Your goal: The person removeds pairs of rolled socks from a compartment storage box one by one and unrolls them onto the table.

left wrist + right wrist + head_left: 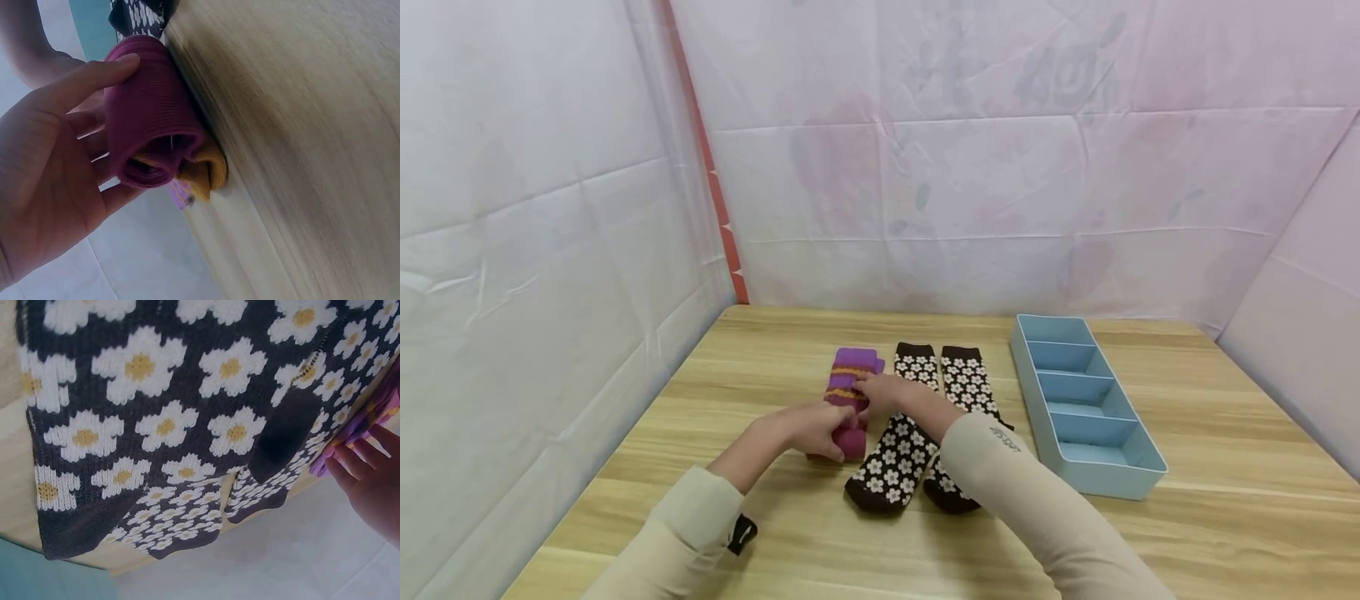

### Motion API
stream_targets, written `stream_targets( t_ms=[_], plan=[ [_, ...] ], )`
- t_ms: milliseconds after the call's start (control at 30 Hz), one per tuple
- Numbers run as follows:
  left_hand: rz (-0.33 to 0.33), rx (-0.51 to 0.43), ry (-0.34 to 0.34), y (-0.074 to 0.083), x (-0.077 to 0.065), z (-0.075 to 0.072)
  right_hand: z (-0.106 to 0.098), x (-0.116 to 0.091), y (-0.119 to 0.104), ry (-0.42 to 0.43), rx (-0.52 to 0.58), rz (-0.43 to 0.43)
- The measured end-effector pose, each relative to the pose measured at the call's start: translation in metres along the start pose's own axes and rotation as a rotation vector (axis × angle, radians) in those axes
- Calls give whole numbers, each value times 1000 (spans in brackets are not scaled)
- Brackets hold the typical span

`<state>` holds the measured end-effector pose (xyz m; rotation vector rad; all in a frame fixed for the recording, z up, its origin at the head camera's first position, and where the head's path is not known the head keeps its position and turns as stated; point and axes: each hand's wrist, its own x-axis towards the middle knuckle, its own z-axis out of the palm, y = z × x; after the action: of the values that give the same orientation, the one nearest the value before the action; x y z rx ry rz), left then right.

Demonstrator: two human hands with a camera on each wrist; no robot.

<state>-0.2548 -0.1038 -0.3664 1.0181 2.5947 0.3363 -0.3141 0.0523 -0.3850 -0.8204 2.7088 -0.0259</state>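
Observation:
A pair of purple and maroon striped socks [853,375] lies on the table, its near end rolled into a maroon roll [153,106]. My left hand [811,429] holds this roll, thumb on one side and fingers behind it, as the left wrist view shows. My right hand [883,396] reaches across from the right, and its extended fingertips touch the striped part of the socks. Under the right forearm lie two black socks with white flowers [895,462], flat and side by side; the forearm hides part of them.
A light blue box [1093,475] with several compartments in a row stands to the right of the flowered socks. A small black strap [742,533] shows beside the left sleeve. Pale sheets [962,192] hang behind and beside the wooden table [1217,433].

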Motion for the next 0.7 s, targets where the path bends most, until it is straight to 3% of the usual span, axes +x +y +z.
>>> stream_targets(
  t_ms=[167, 400, 567, 700],
  plan=[
    [6, -18, 14, 0, -1, 1, 2, 4, 3, 3, 30, 46],
    [-12, 13, -54, 0, 0, 3, 3, 12, 14, 50, -1, 51],
    [1, -91, -80, -2, -2, 1, 2, 14, 14, 110, -72, 31],
    [-36, -163, -98, 0, -8, 0, -1, 10, 7, 134, -37, -41]
  ],
)
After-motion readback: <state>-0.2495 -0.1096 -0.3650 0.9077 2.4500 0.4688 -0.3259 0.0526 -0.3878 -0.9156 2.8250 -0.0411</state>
